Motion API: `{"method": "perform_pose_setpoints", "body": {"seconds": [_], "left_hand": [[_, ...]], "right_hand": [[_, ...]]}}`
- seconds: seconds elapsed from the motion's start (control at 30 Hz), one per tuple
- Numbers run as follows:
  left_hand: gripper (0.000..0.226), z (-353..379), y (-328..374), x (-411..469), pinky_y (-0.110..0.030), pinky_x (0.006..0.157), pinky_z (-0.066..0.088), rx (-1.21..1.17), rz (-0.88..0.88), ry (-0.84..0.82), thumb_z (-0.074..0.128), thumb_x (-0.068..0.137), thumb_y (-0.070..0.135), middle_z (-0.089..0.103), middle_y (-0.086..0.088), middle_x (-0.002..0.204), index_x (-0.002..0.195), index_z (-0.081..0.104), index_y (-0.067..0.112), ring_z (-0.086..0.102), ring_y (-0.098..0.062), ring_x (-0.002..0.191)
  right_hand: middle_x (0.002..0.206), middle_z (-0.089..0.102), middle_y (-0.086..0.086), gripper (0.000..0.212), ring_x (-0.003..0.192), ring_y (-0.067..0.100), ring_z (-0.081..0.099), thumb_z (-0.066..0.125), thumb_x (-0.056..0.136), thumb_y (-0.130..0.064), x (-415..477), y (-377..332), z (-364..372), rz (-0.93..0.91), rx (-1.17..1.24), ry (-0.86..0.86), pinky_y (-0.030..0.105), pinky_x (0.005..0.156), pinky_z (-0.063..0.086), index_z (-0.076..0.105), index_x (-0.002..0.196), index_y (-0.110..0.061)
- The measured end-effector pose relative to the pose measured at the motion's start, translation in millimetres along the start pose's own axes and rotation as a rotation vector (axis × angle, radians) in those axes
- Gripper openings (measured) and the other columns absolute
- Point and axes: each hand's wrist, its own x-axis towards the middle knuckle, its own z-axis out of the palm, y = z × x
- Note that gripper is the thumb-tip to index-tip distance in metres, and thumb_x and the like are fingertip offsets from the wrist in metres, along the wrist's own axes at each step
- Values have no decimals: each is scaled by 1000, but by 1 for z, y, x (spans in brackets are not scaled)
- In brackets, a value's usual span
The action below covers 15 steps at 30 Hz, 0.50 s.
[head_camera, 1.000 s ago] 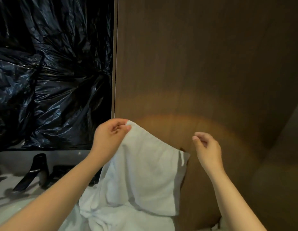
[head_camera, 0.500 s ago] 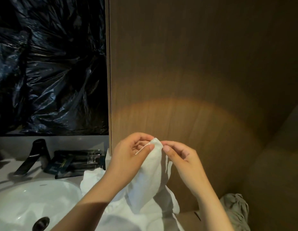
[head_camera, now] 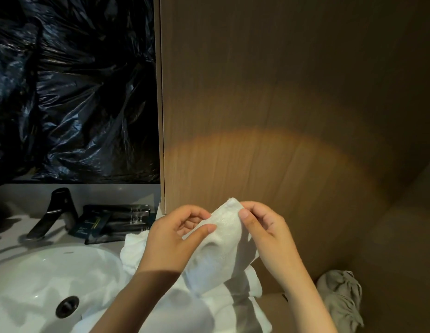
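A white towel (head_camera: 216,258) is lifted by one corner in front of a brown wood panel, and the rest of it hangs down onto the counter beside the sink. My left hand (head_camera: 175,239) pinches the towel just below the corner, thumb on the front. My right hand (head_camera: 264,231) pinches the corner's tip from the right side. The two hands are close together at the top of the cloth.
A white sink basin (head_camera: 41,280) with a dark drain lies at lower left, and a black faucet (head_camera: 58,207) stands behind it. Dark sachets (head_camera: 113,222) lie by the panel. Black plastic sheeting (head_camera: 72,87) covers the wall. A grey bundled cloth (head_camera: 341,299) sits at lower right.
My right hand came in from the right and took the towel's corner next to my left hand. The towel, spread wide a second ago, now hangs bunched. The view tilted down to the sink.
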Motion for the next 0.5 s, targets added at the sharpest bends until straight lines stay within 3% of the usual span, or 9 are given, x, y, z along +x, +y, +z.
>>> {"method": "perform_pose_setpoints", "body": {"seconds": [0.13,0.27,0.4,0.5], "left_hand": [[15,5,0,0,-10,64,49,-10,16,7,77,77,14,68,14,74,74,70,26,62,-5,71],[13,6,-2,0,-11,68,50,6,20,-52,77,77,20,69,17,76,75,70,30,62,-4,76],[3,2,-11,2,-17,71,51,91,6,-151,76,77,29,69,18,79,75,73,30,62,-5,80],[8,0,-16,10,-12,69,47,114,51,-167,79,76,24,69,18,80,71,75,28,64,-3,80]], "right_hand": [[95,71,-11,15,95,6,65,58,96,-21,1,-5,5,-43,5,-3,17,80,50,72,97,-23],[89,70,-12,16,88,6,63,57,96,-18,3,-4,6,-78,-19,80,12,73,44,71,89,-21],[89,69,-15,18,88,3,62,53,96,-29,10,-10,-2,-159,-43,194,10,72,42,69,88,-25],[91,67,-19,17,93,4,62,53,99,-29,22,-20,-15,-208,-83,269,15,76,45,68,91,-29]]}}
